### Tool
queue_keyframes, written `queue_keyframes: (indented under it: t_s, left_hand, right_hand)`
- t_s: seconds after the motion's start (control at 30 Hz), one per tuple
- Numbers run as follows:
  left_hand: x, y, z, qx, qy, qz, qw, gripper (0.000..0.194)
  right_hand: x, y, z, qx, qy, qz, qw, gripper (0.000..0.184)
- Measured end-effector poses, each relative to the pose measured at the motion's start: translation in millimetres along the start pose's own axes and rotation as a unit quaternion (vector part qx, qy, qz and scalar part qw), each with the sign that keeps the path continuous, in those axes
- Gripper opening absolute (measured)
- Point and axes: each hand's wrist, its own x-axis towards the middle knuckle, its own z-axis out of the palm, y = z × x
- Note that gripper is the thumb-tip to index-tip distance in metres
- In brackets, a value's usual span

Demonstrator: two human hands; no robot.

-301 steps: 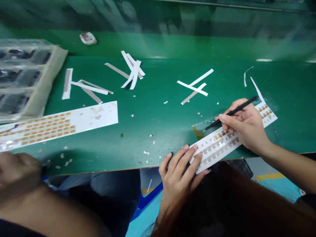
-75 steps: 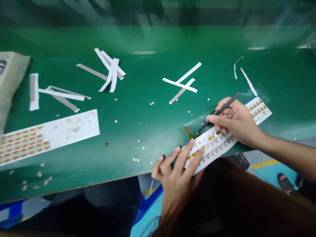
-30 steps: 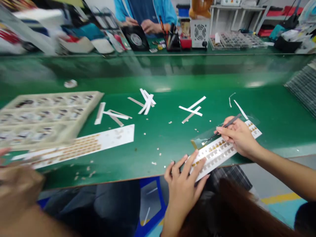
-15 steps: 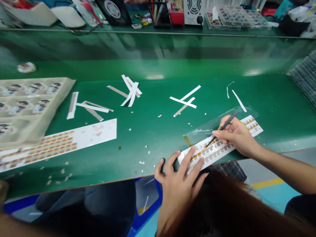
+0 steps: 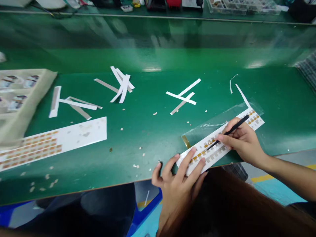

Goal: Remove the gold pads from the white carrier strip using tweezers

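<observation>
A long white sheet [image 5: 254, 118] carrying rows of small orange and grey stickers lies slanted at the near edge of the green table [image 5: 153, 131]. My left hand [image 5: 179, 179] rests open on the sheet's near end, fingers spread flat. My right hand [image 5: 243, 141] is closed on thin black tweezers [image 5: 230, 131]. Their tip touches the sticker rows in the middle of the sheet. A clear film [image 5: 214, 120] lies just beyond the sheet, partly peeled back.
A second sticker sheet [image 5: 74, 133] lies at the left, with a beige parts tray [image 5: 29, 98] behind it. White backing strips [image 5: 122, 84] [image 5: 182, 95] [image 5: 71, 103] and several tiny paper scraps litter the table. Dark hair hangs in at the bottom.
The view has tipped down, so the far bench has left the picture. The tweezer tip has slid a little along the sheet toward my left hand, which still lies on the sheet's end.
</observation>
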Motion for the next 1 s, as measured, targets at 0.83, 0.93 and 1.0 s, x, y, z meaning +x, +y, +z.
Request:
queue_keyframes:
  t_s: [0.83, 0.93, 1.0]
  left_hand:
    - [0.8, 2.9, 0.5, -0.009, 0.006, -0.018, 1.0, 0.029]
    - [4.2, 5.8, -1.0, 0.011, 0.0, -0.021, 1.0, 0.038]
    - [5.6, 6.9, -1.0, 0.02, 0.0, -0.022, 1.0, 0.039]
  right_hand:
    - [1.1, -0.8, 2.1, -0.011, 0.002, -0.002, 1.0, 0.034]
    - [0.6, 0.6, 1.1, -0.008, 0.003, -0.001, 1.0, 0.034]
    - [-0.2, -1.4, -0.7, 0.017, 0.014, 0.002, 1.0, 0.033]
